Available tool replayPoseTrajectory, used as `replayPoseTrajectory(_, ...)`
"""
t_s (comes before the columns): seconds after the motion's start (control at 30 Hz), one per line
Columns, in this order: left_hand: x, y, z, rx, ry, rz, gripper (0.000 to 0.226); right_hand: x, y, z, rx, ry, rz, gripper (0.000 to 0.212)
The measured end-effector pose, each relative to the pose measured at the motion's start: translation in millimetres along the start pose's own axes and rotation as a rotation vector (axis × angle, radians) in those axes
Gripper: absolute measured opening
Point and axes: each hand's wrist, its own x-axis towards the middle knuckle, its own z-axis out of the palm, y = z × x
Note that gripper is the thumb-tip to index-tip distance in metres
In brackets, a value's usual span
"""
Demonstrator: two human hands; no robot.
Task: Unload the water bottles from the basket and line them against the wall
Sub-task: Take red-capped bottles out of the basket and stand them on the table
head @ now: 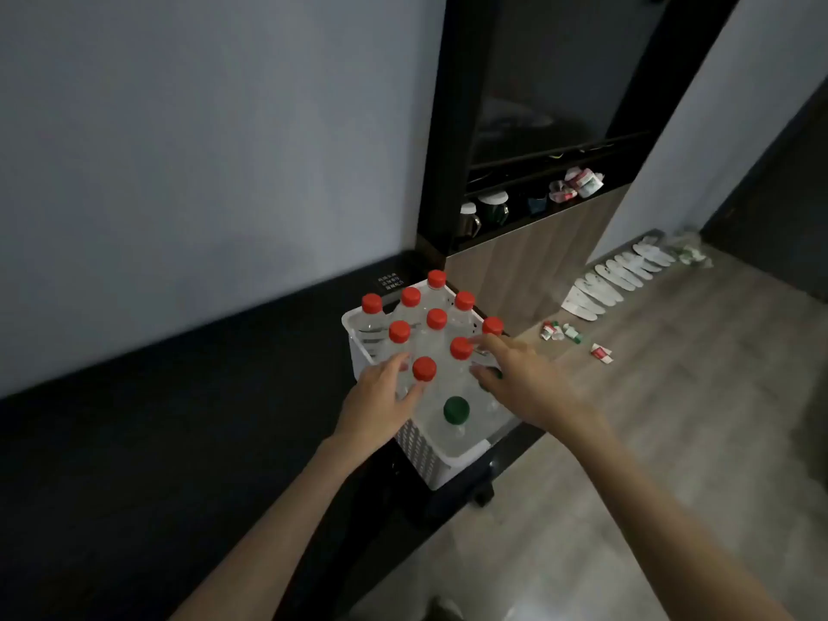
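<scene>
A white perforated basket stands on the right end of a black counter. It holds several clear water bottles with red caps and one bottle with a green cap. My left hand is at the basket's near left, fingers spread around the red-capped bottle closest to me, not clearly gripping it. My right hand reaches in from the right with fingers apart, fingertips touching another red cap. The grey wall rises behind the counter.
A dark shelf unit with mugs and small packets stands right of the basket. On the wooden floor lie a row of white slippers along the wall and a few small packets.
</scene>
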Motion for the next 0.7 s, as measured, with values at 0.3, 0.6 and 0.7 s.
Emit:
replayPoseTrajectory(0.3, 15.0, -2.2, 64.9, 0.038, 0.257, -0.231, 0.05, 64.0, 46.4, 26.8, 0.144, -0.206, -0.147, 0.041)
replayPoseTrajectory(0.6, 26.5, 23.3, 62.8, 0.293, 0.191, -0.475, 0.062, 95.5, 62.2, 37.9, 0.176, -0.34, -0.22, 0.03)
replayPoseTrajectory(0.7, 32.6, 31.7, 62.1, 0.341, 0.186, -0.542, 0.064, 102.3, 71.3, 38.0, 0.213, -0.362, -0.319, 0.031)
